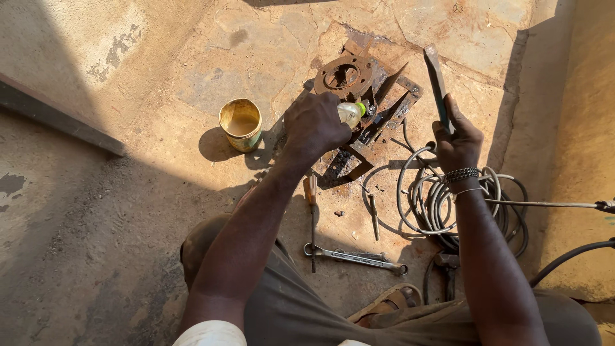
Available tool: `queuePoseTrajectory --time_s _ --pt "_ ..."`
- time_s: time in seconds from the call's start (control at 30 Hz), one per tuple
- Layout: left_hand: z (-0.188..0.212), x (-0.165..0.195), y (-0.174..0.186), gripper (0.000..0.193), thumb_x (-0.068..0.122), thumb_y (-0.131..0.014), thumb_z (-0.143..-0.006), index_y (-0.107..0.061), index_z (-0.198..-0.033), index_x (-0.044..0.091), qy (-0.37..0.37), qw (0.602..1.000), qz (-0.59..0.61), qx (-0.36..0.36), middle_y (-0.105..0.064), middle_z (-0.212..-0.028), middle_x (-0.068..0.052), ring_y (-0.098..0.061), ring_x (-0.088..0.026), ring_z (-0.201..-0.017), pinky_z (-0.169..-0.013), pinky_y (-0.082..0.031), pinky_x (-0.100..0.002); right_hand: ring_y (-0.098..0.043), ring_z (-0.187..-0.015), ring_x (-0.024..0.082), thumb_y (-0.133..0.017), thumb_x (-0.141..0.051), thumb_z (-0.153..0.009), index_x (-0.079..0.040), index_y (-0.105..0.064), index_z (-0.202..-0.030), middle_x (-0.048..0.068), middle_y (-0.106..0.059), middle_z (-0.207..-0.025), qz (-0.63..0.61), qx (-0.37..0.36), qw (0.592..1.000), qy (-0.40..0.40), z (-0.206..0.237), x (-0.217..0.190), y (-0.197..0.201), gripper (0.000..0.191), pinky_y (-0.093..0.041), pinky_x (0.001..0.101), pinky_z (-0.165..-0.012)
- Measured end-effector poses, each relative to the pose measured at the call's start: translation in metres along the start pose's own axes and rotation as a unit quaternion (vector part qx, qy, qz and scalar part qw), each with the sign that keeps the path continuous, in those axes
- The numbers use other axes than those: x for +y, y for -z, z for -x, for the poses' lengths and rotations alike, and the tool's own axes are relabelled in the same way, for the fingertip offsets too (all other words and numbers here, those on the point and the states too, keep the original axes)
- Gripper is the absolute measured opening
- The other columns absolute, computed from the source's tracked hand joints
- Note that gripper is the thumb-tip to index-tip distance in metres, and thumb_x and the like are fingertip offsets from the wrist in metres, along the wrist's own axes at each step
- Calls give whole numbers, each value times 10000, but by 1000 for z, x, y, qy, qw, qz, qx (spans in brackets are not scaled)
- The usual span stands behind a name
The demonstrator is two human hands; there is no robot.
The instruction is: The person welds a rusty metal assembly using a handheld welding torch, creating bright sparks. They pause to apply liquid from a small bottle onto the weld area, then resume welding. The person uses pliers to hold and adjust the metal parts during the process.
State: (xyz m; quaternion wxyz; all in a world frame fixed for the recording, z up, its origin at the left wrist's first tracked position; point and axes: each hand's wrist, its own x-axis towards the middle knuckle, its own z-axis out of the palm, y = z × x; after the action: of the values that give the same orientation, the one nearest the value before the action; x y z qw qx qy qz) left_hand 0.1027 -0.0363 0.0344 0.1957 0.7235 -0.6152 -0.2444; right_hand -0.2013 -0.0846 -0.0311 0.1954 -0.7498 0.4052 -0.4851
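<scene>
Two hands work over a rusty metal assembly (368, 96) lying on the stone floor (160, 77). A small clear bottle (350, 113) with a green cap sits tipped in the left hand (314, 125), fingers clenched around it, its neck pointing at the rusted plates. The right hand (456, 138) grasps a dark flat bar (437, 83), fingers wrapped about its lower end, the bar angled upward just right of the assembly. Left of the bottle stands an open yellow tin (241, 123). Near the right wrist lies a coil of grey cable (442, 205). Closer to the knees rest a screwdriver (312, 218) and a spanner (355, 257).
</scene>
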Motion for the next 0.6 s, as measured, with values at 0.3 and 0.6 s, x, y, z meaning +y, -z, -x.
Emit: queuePoseTrajectory --time_s 0.3,0.6 --pt "6 -1 9 463 286 -845 -700 -736 -1105 90 1 1000 -2 -5 -728 -931 -109 -693 -229 -836 -794 -532 -395 -617 -689 149 -683 -245 -977 -317 -673 -1445 45 -678 -843 264 -105 958 -37 -6 2 2 473 -456 290 -599" --pt "2 -6 7 470 292 -837 -713 -726 -1114 72 -1 1000 18 -2 -722 -911 -105 -703 -218 -779 -755 -560 -370 -591 -569 208 -656 -184 -1040 -330 -721 -1318 51 -680 -819 525 -300 788 -115 -6 26 3 321 -528 370 -530"
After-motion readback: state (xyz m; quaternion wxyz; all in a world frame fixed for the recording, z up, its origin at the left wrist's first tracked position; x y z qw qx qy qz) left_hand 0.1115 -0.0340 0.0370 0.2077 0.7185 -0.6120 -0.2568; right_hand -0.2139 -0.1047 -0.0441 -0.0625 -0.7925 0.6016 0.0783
